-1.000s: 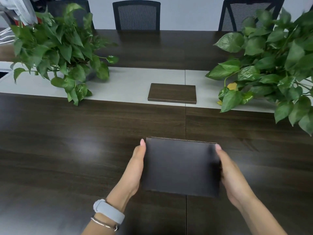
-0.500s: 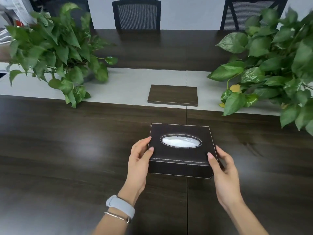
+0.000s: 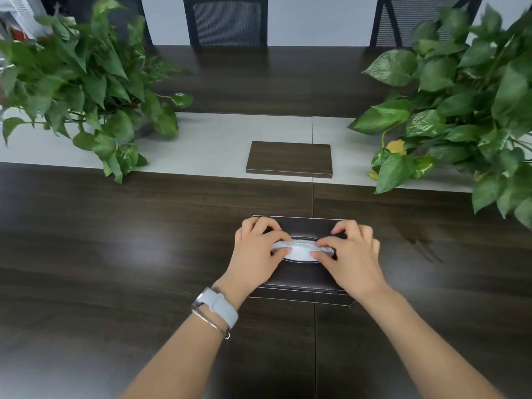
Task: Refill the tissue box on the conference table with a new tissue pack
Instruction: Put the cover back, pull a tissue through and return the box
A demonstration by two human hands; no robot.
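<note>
Left hand and right hand both pinch white tissue pack at the oval slot. Tissue box upright on dark table, slot up, long axis left-right. Beyond: flat wooden panel; leafy plants flank it.

tissue box: dark, stitched, upright | on table | slot shows white pack (wrapped)

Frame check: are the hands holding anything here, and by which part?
Both hands, left hand and right hand, pinch the white tissue pack where it shows through the oval opening of the tissue box, one at each end. The box itself is not gripped.
</note>
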